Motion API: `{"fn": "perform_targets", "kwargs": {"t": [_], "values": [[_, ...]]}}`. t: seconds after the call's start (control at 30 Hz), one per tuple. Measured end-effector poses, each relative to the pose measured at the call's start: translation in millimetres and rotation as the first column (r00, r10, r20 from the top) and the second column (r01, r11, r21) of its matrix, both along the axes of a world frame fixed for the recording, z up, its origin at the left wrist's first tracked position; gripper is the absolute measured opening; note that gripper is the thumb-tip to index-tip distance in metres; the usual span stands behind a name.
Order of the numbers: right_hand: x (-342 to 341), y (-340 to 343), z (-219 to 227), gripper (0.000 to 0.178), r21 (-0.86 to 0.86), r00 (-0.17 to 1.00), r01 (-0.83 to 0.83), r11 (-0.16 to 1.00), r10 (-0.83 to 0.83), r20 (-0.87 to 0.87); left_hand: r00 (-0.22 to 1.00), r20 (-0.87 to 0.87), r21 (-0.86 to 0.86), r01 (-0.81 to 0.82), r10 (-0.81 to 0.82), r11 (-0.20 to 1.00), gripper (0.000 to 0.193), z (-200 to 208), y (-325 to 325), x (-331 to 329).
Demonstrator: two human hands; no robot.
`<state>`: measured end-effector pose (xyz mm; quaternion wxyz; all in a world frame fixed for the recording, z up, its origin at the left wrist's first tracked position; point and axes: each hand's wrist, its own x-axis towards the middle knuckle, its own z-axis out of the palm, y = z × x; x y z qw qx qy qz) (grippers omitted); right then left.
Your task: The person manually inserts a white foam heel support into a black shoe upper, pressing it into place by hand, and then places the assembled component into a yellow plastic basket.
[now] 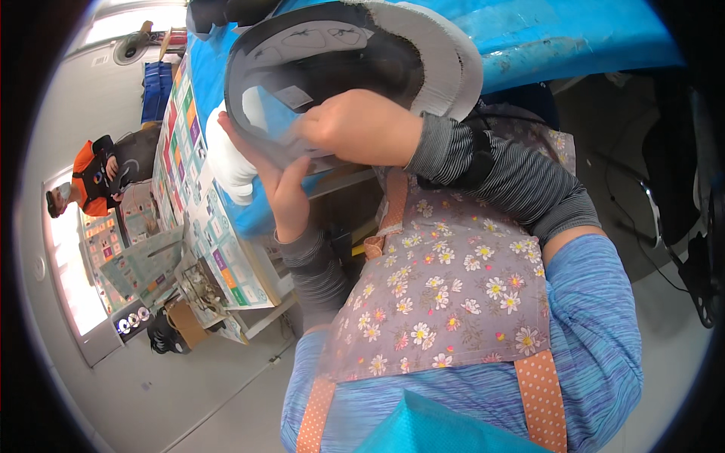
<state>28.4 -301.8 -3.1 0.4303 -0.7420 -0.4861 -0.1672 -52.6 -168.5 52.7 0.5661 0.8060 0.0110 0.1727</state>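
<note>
A large rounded, helmet-like shell (445, 57) with a pale padded edge and a dark hollow inside lies on the blue-covered table. Its near side has a clear, curved rim (260, 140). My right hand (362, 128) is curled closed over the clear part, its fingertips blurred; I cannot make out what they hold. Along the lower left of the rim, my left hand (283, 192) has its fingers stretched out flat against the outside, thumb raised apart. Inside the shell a small white label (293, 97) shows. Striped sleeves cover both my forearms.
Blue sheeting (574, 34) covers the table. A white rounded object (229, 162) sits left of the shell. Printed boards (219, 249) line the table's left side. Farther left is a person in an orange and black vest (91, 175). A chair's metal frame (651, 204) stands right.
</note>
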Motion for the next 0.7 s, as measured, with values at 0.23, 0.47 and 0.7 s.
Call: {"fn": "perform_targets", "kwargs": {"t": [0.23, 0.47, 0.7], "values": [[-17, 18, 3, 0.008, 0.118, 0.997, -0.003, 0.993, -0.005, 0.071, 0.999, -0.003, -0.091, -0.032, 0.032, 0.995, 0.097, -14, 17, -2], [-31, 27, 7, 0.009, 0.057, 0.999, -0.01, 0.998, 0.008, 0.044, 0.999, 0.039, -0.079, -0.022, 0.025, 0.997, 0.082, -37, 52, -9], [-39, 27, 7, 0.012, 0.051, 1.0, 0.0, 0.999, -0.002, 0.025, 0.998, 0.035, -0.131, -0.04, 0.045, 0.991, 0.069, -21, 29, -4]]}}
